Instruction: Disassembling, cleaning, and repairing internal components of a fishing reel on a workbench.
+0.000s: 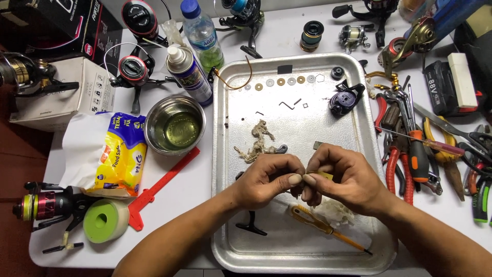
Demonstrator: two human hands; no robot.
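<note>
Hands meet over near-centre of metal tray (225, 154). Left hand (266, 179) & right hand (346, 179) both pinched narrow on small yellowish part (324, 175), fingertips touching; part mostly hidden, kind unclear. Yellow-handled screwdriver (328, 228) lies on tray just near of hands, beside crumpled tissue (335, 210). Row of washers (284, 81) along tray's far edge, black reel housing (344, 98) far right. Steel bowl (175, 124) w/ liquid left of tray. Pliers & other tools (410, 154) right of tray.
</note>
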